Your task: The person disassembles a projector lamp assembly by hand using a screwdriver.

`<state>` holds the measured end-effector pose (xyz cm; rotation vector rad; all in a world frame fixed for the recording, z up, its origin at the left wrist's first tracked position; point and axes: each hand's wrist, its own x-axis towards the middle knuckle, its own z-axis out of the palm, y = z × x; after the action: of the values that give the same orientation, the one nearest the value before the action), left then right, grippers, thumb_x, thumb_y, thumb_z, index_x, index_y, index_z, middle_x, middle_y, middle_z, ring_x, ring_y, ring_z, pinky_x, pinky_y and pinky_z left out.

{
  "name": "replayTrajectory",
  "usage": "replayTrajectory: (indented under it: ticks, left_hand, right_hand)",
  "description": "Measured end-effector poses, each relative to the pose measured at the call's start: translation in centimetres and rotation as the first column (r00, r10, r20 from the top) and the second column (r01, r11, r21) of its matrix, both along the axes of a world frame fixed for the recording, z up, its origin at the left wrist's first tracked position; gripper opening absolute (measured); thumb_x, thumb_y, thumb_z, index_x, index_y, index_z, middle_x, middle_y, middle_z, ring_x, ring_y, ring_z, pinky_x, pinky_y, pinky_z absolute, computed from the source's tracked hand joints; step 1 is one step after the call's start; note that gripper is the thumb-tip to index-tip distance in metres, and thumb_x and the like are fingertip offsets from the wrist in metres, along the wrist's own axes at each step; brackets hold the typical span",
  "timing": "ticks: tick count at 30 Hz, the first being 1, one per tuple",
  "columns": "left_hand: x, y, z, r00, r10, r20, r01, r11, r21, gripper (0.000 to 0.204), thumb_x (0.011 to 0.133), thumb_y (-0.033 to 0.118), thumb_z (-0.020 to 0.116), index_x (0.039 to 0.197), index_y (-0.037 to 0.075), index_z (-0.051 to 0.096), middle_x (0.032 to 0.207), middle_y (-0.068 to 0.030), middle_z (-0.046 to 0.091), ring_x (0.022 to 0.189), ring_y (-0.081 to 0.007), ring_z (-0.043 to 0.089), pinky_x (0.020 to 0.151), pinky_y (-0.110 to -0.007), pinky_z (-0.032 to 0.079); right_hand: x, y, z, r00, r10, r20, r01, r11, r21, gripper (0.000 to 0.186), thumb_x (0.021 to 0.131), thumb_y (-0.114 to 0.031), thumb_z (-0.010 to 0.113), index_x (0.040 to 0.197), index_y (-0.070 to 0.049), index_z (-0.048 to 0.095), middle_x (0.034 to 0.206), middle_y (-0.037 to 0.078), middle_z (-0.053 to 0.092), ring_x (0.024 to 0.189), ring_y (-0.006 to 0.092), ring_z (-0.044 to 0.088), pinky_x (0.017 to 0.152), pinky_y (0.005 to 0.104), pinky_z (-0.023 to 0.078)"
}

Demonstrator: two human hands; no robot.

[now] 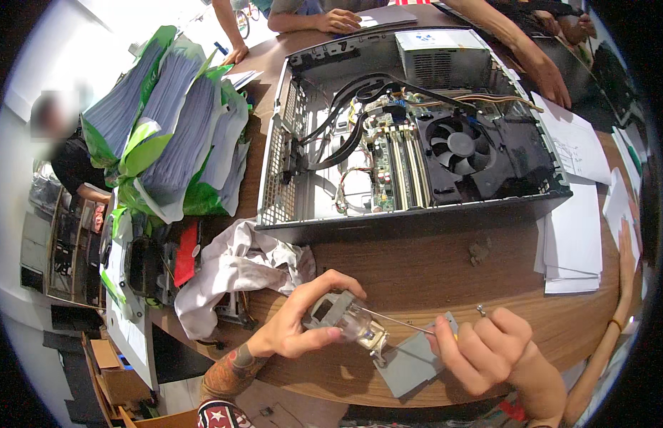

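Left hand (292, 324) palm up, fingers curled around a small metal part (345, 321) above the bench (417, 271) edge. Right hand (488, 349) fisted on a screwdriver (403, 322), tip at the part. Open computer case (417, 128) behind.

Beyond the grip, across the wooden table (431, 264), lies an open computer case (410, 128) with a black fan (458, 145) and a grey power supply (442, 55) inside. Just left of the grip sits a crumpled white cloth (235, 267); farther left, green bags (171, 128) of paper stacks. White sheets (577, 235) lie to the right. A small screw (481, 310) rests close by.
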<state>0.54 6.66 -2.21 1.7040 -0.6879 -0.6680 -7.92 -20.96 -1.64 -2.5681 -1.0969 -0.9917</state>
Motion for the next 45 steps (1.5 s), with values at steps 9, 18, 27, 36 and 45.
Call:
replayTrajectory:
  ticks: [9, 18, 27, 36, 45]
  left_hand:
    - [0.0, 0.0, -0.3, 1.000, 0.009, 0.015, -0.009, 1.000, -0.028, 0.055, 0.075, 0.031, 0.063, 0.116, -0.003, 0.051, 0.107, -0.0120, 0.056, 0.098, -0.0202, 0.056, 0.087, -0.031, 0.043]
    - [0.1, 0.2, -0.4, 0.993, 0.006, 0.118, -0.002, 1.000, -0.030, 0.053, 0.074, 0.029, 0.063, 0.115, -0.003, 0.051, 0.105, -0.0133, 0.057, 0.095, -0.0222, 0.058, 0.085, -0.033, 0.045]
    - [-0.2, -0.3, 0.1, 0.989, 0.007, 0.150, -0.011, 1.000, 0.022, 0.054, 0.074, 0.030, 0.064, 0.115, -0.002, 0.052, 0.105, -0.0127, 0.057, 0.097, -0.0219, 0.058, 0.087, -0.033, 0.044]
    - [-0.5, -0.3, 0.1, 0.985, 0.074, 0.155, -0.087, 0.993, 0.079, 0.050, 0.075, 0.024, 0.066, 0.116, -0.001, 0.052, 0.107, -0.0109, 0.055, 0.102, -0.0210, 0.055, 0.092, -0.033, 0.042]
    - [-0.4, -0.5, 0.0, 0.988, 0.078, 0.130, -0.086, 0.994, 0.061, 0.050, 0.076, 0.026, 0.066, 0.117, 0.000, 0.052, 0.109, -0.0102, 0.055, 0.103, -0.0197, 0.054, 0.092, -0.032, 0.041]
  right_hand:
    - [-0.2, -0.3, -0.5, 1.000, -0.011, -0.018, 0.011, 1.000, 0.013, 0.016, 0.072, -0.009, 0.070, 0.087, -0.004, 0.071, 0.060, -0.003, 0.043, 0.049, 0.0086, 0.041, 0.044, 0.0224, 0.027]
    - [0.7, 0.6, -2.4, 0.872, 0.163, -0.461, 0.084, 0.879, 0.470, 0.015, 0.072, -0.011, 0.075, 0.085, -0.004, 0.070, 0.053, 0.001, 0.052, 0.041, 0.0136, 0.052, 0.039, 0.0276, 0.038]
    - [0.4, 0.7, -0.4, 0.572, 0.233, -0.786, 0.412, 0.748, 0.521, 0.012, 0.073, -0.011, 0.073, 0.080, -0.004, 0.065, 0.058, 0.005, 0.059, 0.045, 0.0156, 0.057, 0.044, 0.0256, 0.042]
    - [1.0, -0.3, -1.4, 0.978, 0.049, -0.205, 0.012, 0.959, 0.285, 0.022, 0.070, -0.004, 0.072, 0.091, -0.006, 0.069, 0.064, 0.000, 0.055, 0.049, 0.0131, 0.050, 0.041, 0.0273, 0.036]
    - [0.5, 0.5, -1.2, 0.660, 0.282, -0.696, 0.348, 0.707, 0.616, 0.010, 0.076, -0.004, 0.072, 0.082, -0.002, 0.065, 0.064, 0.009, 0.061, 0.051, 0.0195, 0.061, 0.048, 0.0286, 0.047]
